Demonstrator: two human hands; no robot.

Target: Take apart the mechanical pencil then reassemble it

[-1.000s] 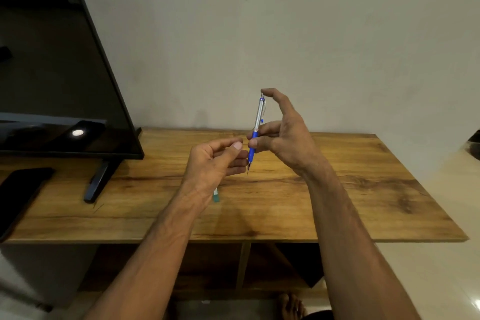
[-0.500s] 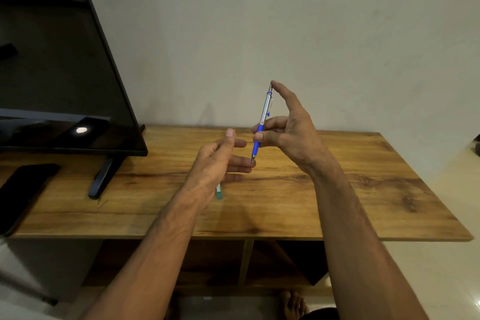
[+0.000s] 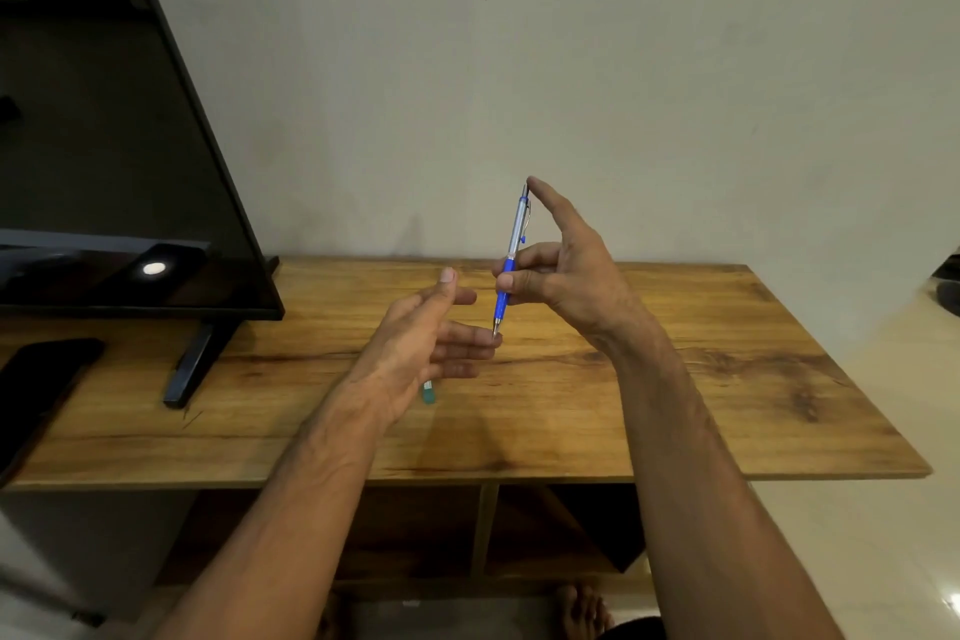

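Observation:
My right hand (image 3: 561, 276) holds the mechanical pencil (image 3: 511, 255) nearly upright above the wooden table (image 3: 675, 379). The pencil has a silver upper barrel and a blue grip, tip pointing down. Thumb and middle fingers pinch the blue grip, and the index finger rests on the top end. My left hand (image 3: 426, 338) is open, fingers spread, palm facing right. The pencil's tip is at the left hand's fingertips. A small teal and white piece (image 3: 428, 393) lies on the table, partly hidden under my left hand.
A black television (image 3: 104, 146) on a stand (image 3: 189, 369) fills the left side. A dark phone (image 3: 36, 379) lies at the table's left edge. A plain wall rises behind the table. Open shelves sit below the tabletop, and a bare foot (image 3: 587, 613) shows on the floor.
My left hand has opened from a loose curl to spread fingers. My right index finger now reaches straight up to the pencil's top end, and the pencil leans a little more.

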